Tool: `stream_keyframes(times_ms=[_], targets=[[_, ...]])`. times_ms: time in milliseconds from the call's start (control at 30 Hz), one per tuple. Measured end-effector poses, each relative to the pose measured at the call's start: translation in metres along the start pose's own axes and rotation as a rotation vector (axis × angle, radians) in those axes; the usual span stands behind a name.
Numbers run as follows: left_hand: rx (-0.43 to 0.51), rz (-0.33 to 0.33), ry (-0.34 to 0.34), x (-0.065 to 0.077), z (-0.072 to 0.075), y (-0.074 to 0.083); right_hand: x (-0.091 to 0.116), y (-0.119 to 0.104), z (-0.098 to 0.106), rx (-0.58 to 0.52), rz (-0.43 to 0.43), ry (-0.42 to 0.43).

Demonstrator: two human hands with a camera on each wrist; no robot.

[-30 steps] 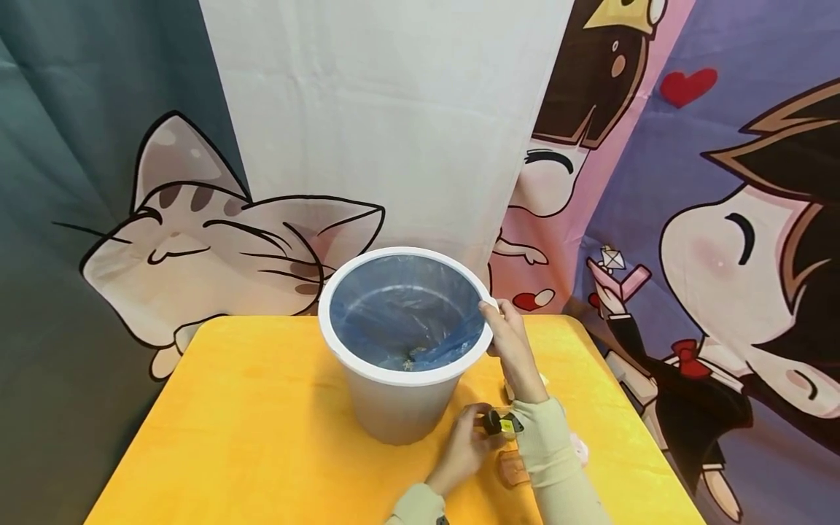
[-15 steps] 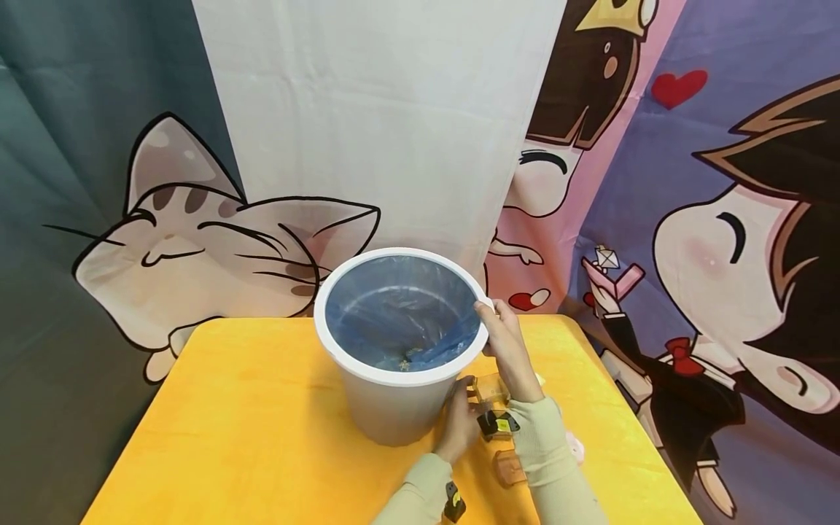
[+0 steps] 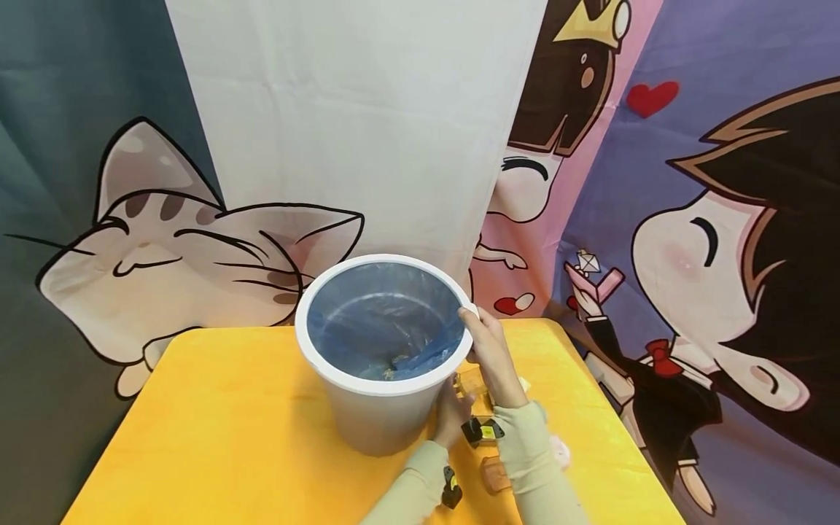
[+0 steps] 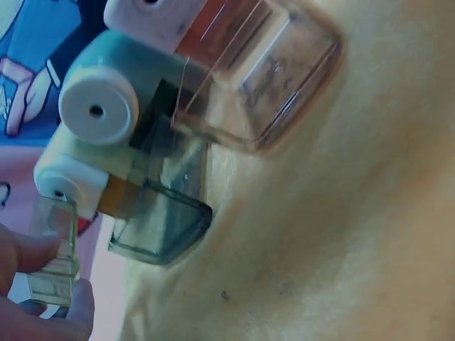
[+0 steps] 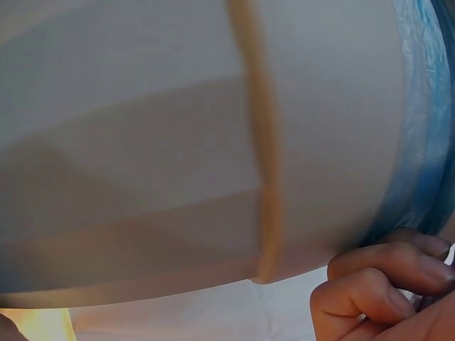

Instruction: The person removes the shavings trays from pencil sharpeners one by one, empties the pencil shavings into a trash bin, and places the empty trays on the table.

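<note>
A white trash can point(image 3: 380, 415) with a blue liner bag stands on the yellow-covered table. My right hand point(image 3: 488, 354) grips its rim on the right side; in the right wrist view the fingers point(image 5: 362, 291) curl under the edge by the liner point(image 5: 419, 128). My left hand point(image 3: 451, 415) is low beside the can, partly behind my right arm. In the left wrist view its thumb and fingers pinch a clear yellowish shavings drawer point(image 4: 55, 273). Nearby are pencil sharpeners: a green one point(image 4: 99, 106) with a clear drawer point(image 4: 163, 224), and one with a pinkish drawer point(image 4: 277, 85).
A small pink item point(image 3: 560, 450) and an orange clear drawer point(image 3: 494, 474) lie partly behind the right sleeve point(image 3: 541, 467). Cartoon-printed cloth point(image 3: 367, 131) hangs right behind the table. Bits of debris point(image 3: 392, 368) lie inside the can.
My left hand has moved away from me, past the nearer sharpeners to the far one close to the can. The right hand keeps its hold on the rim. The head view has turned slightly right.
</note>
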State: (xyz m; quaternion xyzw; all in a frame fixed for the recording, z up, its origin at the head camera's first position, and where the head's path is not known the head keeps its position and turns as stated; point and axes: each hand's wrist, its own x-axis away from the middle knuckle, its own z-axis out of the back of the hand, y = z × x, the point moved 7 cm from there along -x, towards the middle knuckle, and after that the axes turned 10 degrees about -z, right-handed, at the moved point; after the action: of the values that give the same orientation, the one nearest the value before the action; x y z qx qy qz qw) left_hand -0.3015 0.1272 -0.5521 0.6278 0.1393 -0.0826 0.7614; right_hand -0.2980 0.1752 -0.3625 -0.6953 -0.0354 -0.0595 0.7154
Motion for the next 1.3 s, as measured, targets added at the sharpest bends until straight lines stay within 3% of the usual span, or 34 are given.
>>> stream_keyframes(times_ms=[133,267,467,633,833,933,1033,1133,1200,1300], targets=[[-0.047,0.006,0.047,-0.003,0.006,-0.008,0.012,-0.009,-0.01,0.015,0.01,-0.022],[-0.079,-0.01,0.042,-0.006,0.009,-0.014,0.016,-0.013,-0.015,0.031,0.018,-0.028],[-0.138,0.046,-0.058,-0.002,0.006,-0.025,0.01,-0.007,-0.012,0.033,0.019,-0.023],[-0.157,0.009,-0.139,-0.002,0.006,-0.024,-0.004,0.003,-0.01,-0.003,0.005,-0.033],[-0.152,0.034,-0.197,0.001,0.007,-0.028,-0.01,0.009,-0.01,0.001,0.005,-0.036],[-0.188,0.004,-0.227,0.003,0.006,-0.023,-0.013,0.008,-0.007,0.002,0.012,-0.034],[-0.294,-0.032,-0.255,0.005,0.007,-0.013,-0.016,0.004,-0.003,0.001,0.036,-0.026],[-0.354,-0.029,-0.28,0.015,0.009,-0.004,-0.017,0.004,0.003,0.002,0.034,-0.014],[-0.314,-0.017,-0.308,0.026,0.014,0.003,-0.013,0.005,0.004,0.007,0.028,-0.036],[-0.242,-0.065,-0.374,0.044,0.028,0.022,-0.003,0.01,0.009,0.01,0.015,-0.072]])
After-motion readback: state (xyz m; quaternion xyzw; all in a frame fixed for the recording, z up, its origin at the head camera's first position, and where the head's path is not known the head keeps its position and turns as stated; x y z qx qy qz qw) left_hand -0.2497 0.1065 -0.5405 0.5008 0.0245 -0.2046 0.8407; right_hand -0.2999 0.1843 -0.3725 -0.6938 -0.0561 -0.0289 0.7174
